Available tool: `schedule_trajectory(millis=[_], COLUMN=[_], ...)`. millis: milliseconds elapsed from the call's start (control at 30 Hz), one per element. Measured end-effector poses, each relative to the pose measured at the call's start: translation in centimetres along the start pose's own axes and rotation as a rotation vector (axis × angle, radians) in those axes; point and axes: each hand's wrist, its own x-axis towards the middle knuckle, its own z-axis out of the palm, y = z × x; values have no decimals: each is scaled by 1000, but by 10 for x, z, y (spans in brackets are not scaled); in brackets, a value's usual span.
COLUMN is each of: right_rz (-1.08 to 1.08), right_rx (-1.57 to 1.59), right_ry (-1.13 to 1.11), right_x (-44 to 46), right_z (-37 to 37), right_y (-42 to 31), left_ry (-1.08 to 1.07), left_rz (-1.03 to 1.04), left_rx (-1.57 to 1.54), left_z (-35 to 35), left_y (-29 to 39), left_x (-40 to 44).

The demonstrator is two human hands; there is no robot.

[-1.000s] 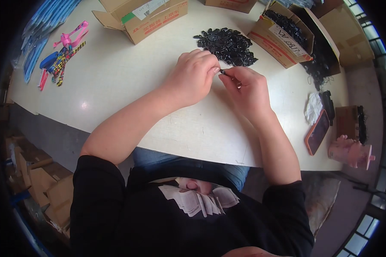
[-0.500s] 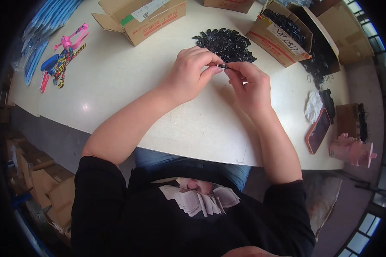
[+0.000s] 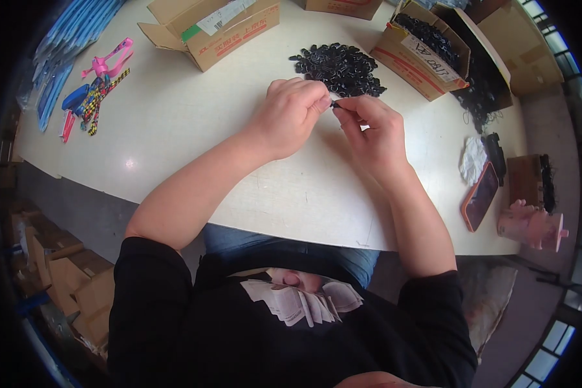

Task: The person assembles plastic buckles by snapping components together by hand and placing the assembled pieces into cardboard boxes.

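Observation:
My left hand [image 3: 292, 116] and my right hand [image 3: 375, 129] meet over the white table, fingertips almost touching. Between them is a small black piece [image 3: 334, 105], too small to name for certain. Both hands are closed in a pinch on it, thumb against forefinger. Just beyond my fingers lies a pile of small black pieces [image 3: 339, 66], some with shiny metal-like parts.
An open cardboard box [image 3: 233, 42] stands behind my left hand. At the back right, another box [image 3: 420, 64] holds black corded pieces. Pink and patterned straps [image 3: 96, 97] lie left. A phone [image 3: 479, 199], white tissue [image 3: 473, 160] and pink cup [image 3: 530, 226] sit right.
My left fingers have curled in more tightly and turned slightly downward at the small black piece. My right hand has shifted a little left. The pile looks the same.

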Motion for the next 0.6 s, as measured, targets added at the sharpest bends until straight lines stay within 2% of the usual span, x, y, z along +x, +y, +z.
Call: schedule_trajectory(millis=[100,200,300,400,600], right_rz=[28,72,117,118,73], right_rx=[14,6,15,27,32], right_ry=[-7,-8,3,14,-7], right_x=[0,0,0,-1,-1], right_z=[0,-1,0,0,2], right_y=[-2,-4,-5,-5,0], left_ry=[-62,8,45,19,18], left_rz=[-70,-145,-56,63,83], left_rx=[-68,-214,-226,-89,107], left_z=[-1,2,-2,-1,1], left_y=[-3,-4,2,-2,0], left_x=[0,0,1,-1,1])
